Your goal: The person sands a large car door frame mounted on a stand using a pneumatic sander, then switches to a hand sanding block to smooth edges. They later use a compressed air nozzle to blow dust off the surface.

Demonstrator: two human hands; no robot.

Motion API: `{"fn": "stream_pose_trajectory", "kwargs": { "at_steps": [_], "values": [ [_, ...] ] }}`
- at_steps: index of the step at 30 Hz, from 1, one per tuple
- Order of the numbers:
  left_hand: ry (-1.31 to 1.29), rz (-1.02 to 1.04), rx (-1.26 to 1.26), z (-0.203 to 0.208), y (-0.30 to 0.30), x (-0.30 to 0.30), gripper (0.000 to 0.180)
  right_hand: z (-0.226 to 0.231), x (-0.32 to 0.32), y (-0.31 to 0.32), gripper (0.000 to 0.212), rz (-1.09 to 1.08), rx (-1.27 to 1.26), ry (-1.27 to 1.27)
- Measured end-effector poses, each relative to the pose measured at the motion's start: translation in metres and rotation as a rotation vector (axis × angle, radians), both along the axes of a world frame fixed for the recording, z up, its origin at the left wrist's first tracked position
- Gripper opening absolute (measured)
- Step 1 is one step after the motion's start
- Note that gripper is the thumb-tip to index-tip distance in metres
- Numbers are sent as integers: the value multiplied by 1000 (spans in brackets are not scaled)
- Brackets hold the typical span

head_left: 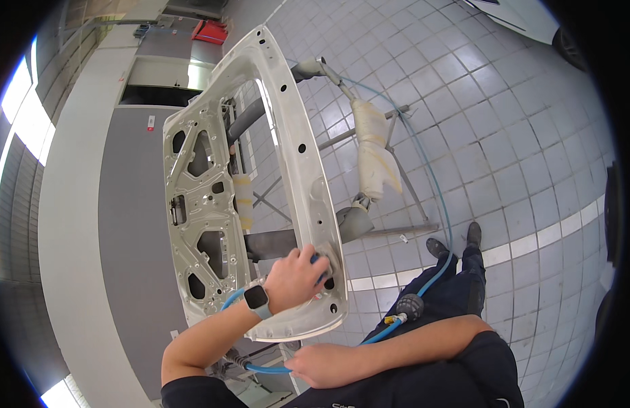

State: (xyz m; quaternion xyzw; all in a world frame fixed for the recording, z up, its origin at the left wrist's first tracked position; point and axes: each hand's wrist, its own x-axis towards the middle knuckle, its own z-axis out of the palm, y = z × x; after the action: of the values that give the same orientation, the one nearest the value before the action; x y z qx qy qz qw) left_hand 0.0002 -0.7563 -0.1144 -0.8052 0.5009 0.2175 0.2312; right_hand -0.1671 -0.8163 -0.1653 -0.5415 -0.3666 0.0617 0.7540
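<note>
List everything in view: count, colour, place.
Metal vehicle panel: one, cream, centre
Tubular stand: one, grey, beneath panel
Wrapped padding: at least two, cream, on stand
Flexible hose: count unclear, blue, floor and right hand
Blocky handheld tool: one, blue, left hand
Car: one, white, upper right
Boxy object: one, red, upper left
Tiled floor: one, grey, right
Wall: one, white, grey, left
Smartwatch: one, dark, left wrist
Left hand: one, on tool
Right hand: one, around hose

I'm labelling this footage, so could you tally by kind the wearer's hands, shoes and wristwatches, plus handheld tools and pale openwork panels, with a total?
Hands: 2 (left hand, right hand)
Shoes: 2
Wristwatch: 1
Handheld tool: 1
Pale openwork panel: 1
Total: 7
</note>
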Motion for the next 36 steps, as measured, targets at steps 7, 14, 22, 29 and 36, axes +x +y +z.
{"fn": "stream_pose_trajectory", "kwargs": {
  "at_steps": [7,14,22,29,36],
  "values": [
    [-276,84,-142,-21,-41,81,30,-2,10,-26,17,19,-83,57],
    [-297,-200,35,-22,-48,102,29,7,26,-42,22,-89,-106,134],
    [-271,-88,-304,-22,-45,134,31,9,51,-42,18,-142,-111,171],
    [-83,-239,-127,-17,-24,108,33,4,52,-32,19,14,-126,192],
    [135,4,-109,4,-1,65,32,5,52,-49,23,247,-152,15]
  ]
}}
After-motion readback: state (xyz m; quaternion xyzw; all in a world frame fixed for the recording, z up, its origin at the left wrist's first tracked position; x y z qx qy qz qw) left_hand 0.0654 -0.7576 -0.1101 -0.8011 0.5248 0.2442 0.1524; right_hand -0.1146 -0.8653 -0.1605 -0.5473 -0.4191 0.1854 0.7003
